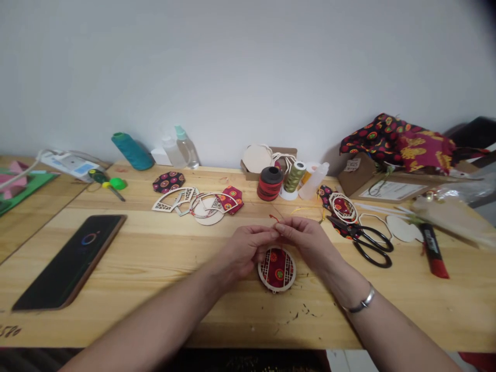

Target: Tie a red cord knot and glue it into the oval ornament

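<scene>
A round ornament (276,269), dark red patterned fabric behind a pale wooden lattice frame, lies at the table's middle near the front. Just above its top edge, my left hand (245,250) and my right hand (306,236) meet with fingertips pinched together. A short red cord (273,217) sticks up from between the fingertips. How the cord runs down to the ornament is hidden by the fingers. Black-handled scissors (366,240) rest to the right of my right hand, partly over another fabric-backed frame (343,208).
Behind my hands stand a red thread spool (270,183), a green thread cone (295,178) and a glue bottle (315,181). Wooden frames (174,200) lie left of them. A phone (72,261) lies left, a red-capped tube (434,250) right. A fabric-topped cardboard box (382,178) stands back right.
</scene>
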`<state>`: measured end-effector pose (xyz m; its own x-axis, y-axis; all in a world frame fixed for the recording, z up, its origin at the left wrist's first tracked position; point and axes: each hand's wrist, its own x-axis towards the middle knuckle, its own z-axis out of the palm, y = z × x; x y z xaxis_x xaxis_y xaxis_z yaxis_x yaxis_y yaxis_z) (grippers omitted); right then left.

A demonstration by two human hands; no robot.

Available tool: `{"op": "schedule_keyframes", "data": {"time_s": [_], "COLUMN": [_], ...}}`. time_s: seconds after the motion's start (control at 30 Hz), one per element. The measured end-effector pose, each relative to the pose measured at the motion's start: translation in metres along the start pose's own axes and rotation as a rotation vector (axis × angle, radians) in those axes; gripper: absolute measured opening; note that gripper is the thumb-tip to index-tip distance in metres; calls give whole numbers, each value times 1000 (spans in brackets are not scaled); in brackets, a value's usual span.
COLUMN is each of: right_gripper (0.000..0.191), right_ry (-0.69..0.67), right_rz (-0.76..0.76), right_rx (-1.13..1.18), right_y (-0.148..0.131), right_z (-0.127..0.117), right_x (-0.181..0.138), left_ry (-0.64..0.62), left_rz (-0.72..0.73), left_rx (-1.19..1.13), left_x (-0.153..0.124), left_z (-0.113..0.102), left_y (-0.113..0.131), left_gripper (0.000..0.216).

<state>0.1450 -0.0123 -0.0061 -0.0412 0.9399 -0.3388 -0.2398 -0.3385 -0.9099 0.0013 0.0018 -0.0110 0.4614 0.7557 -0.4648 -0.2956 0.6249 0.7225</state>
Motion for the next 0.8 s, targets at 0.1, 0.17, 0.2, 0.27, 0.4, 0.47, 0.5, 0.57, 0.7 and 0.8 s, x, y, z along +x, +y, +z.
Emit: {"op": "schedule_keyframes", "data": {"time_s": [0.1,0.17,0.2,0.27,0.4,0.47,0.5,0.57,0.7,0.8], "right_gripper": [29,30,30,30,30,30,30,33,33,30], "right_ry": [16,23,29,37,15,-32,-61,-115,-113,-38], "right_rz": [-12,-18,-21,-28,-40,-19,-2,30,39,-28], "right_rx": [9,19,27,40,51,46,42,24,-56,-136], "right_y": [-1,-1,-1,-2,-3,-5,-6,-7,-8,-7], "right_z": [0,0,0,-1,-1,-1,-2,-2,-3,-1], "right_x": [-1,-1,-1,0,0,-1,-2,-4,-5,-4], "left_ry": [0,-5,-9,-14,-3,-2,-3,-4,13,31], "left_rz": [3,11,16,26,32,38,45,56,65,57], "left_rx": [27,42,48,58,52,40,37,36,52,70], "left_x": [-1,-1,-2,-2,-3,-3,-3,-2,-2,-1], "left_z": [1,2,2,3,3,3,3,2,1,0], "left_y": [-1,-1,-1,-1,-1,-1,0,0,1,0], "left_gripper": [21,22,22,21,19,19,20,21,22,21]}}
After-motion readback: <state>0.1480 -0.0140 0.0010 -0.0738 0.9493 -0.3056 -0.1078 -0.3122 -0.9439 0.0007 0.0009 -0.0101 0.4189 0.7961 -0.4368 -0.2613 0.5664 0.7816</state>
